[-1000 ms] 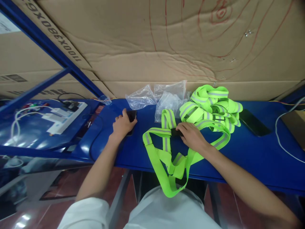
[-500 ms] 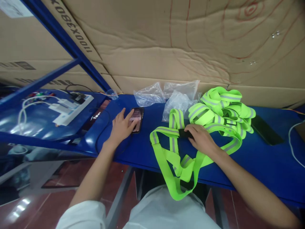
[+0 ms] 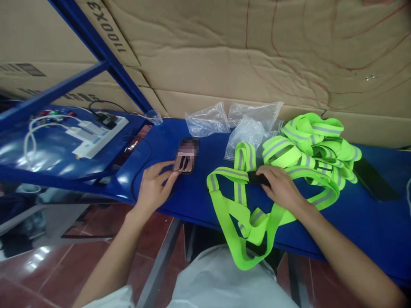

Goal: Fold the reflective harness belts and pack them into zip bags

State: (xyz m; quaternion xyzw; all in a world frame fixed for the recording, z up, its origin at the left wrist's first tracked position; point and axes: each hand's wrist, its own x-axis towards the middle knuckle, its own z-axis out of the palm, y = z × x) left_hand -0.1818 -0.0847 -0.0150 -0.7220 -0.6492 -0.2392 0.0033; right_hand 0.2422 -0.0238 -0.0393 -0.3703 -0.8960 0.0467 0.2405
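Observation:
On the blue table lies a smartphone with its screen lit, part of it pixelated. My left hand is closed on its lower left corner, the thumb at the screen's edge and the fingers at its side. My right hand grips a black buckle joined to neon-yellow reflective straps. Part of the buckle is hidden under the fingers. The straps loop over the table's front edge toward my lap. Beyond my right hand sits a heaped bundle of the same reflective strap.
Clear plastic bags lie behind the straps, against a cardboard sheet. A dark flat phone-like object is right of the bundle. A white power strip with plugs stands left, beyond a blue metal post.
My left hand has drawn back from across the phone's screen to its lower left corner. My right hand keeps its grip on the buckle. The camera view has shifted slightly.

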